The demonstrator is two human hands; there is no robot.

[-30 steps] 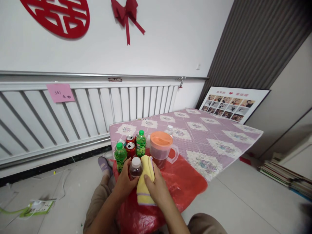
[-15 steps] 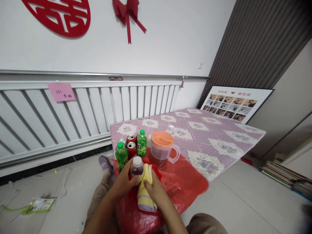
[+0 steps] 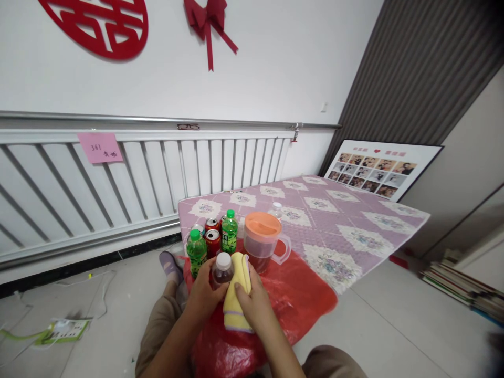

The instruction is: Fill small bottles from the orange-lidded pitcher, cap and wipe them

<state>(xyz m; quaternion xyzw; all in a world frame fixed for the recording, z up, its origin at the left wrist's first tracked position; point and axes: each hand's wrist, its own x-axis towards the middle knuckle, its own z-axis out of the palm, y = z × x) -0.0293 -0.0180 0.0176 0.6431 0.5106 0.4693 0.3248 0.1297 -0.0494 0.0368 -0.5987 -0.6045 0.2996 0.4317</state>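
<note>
My left hand [image 3: 207, 291] is wrapped round a clear bottle [image 3: 223, 269] with a white cap and dark contents. A folded yellow cloth [image 3: 236, 307] with a purple edge is gripped in my right hand [image 3: 252, 296], pressed against the bottle's right side. Both are above a red plastic bag [image 3: 295, 294]. Just behind stands a clear pitcher [image 3: 258, 247] with an orange lid. Two green bottles, one at the left [image 3: 196, 253] and one farther back [image 3: 229, 231], stand by several cans, among them a red one [image 3: 212, 242].
A purple patterned cover [image 3: 323, 205] lies over the surface behind, with another clear bottle [image 3: 276, 210] on it. A white radiator [image 3: 157, 173] runs along the wall. A photo board [image 3: 374, 168] leans at the right. A power strip [image 3: 65, 332] lies on the floor.
The yellow cloth and my right hand have moved up slightly along the bottle, and the cloth is turned more upright. My left hand still holds the bottle.
</note>
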